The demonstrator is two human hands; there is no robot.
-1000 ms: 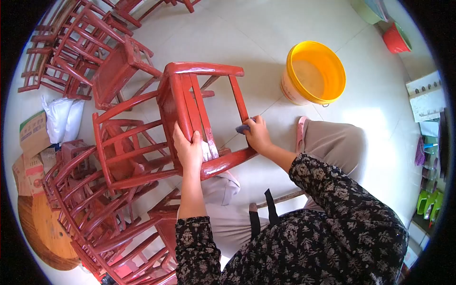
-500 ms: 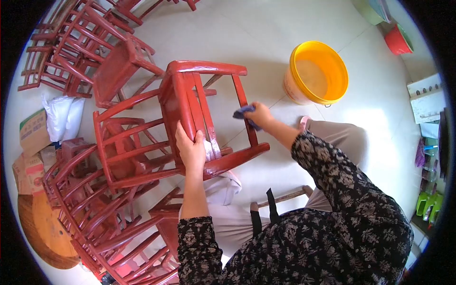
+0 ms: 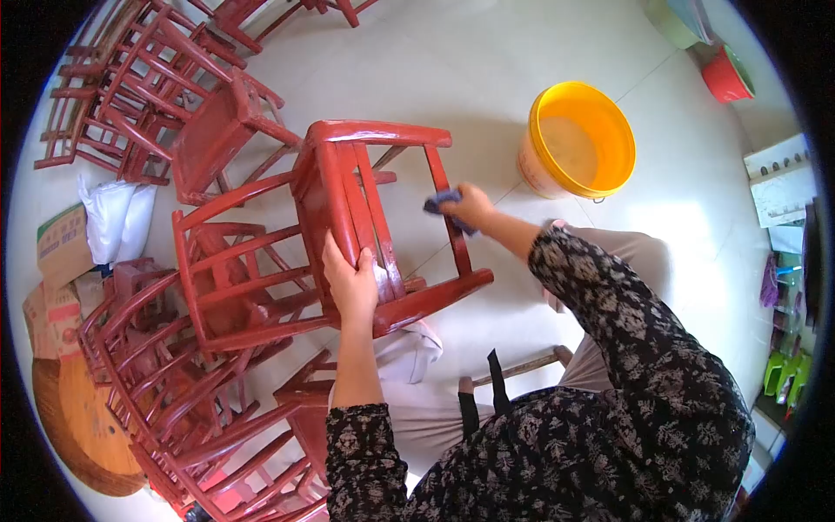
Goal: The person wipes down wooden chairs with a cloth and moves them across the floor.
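A red wooden chair [image 3: 311, 196] lies tipped over in front of me, its seat turned on edge and its legs pointing right. My left hand [image 3: 350, 280] is closed around the near part of the seat's edge, thumb on the front rail. In my right hand [image 3: 470, 209] is a dark blue cloth [image 3: 444, 202], bunched around the rung [image 3: 459, 248] between two legs. The fingertips under the cloth are partly hidden.
Right of the chair stands a yellow bucket [image 3: 626, 143] with cloudy water. Several red chairs [image 3: 209, 130] crowd the left side, near white bags [image 3: 122, 217] and cardboard boxes [image 3: 63, 244]. A red pot [image 3: 727, 76] sits at the far right.
My right hand and the cloth have slid a little along the rung toward its far end. My left hand keeps its hold on the seat edge. The view has shifted slightly.
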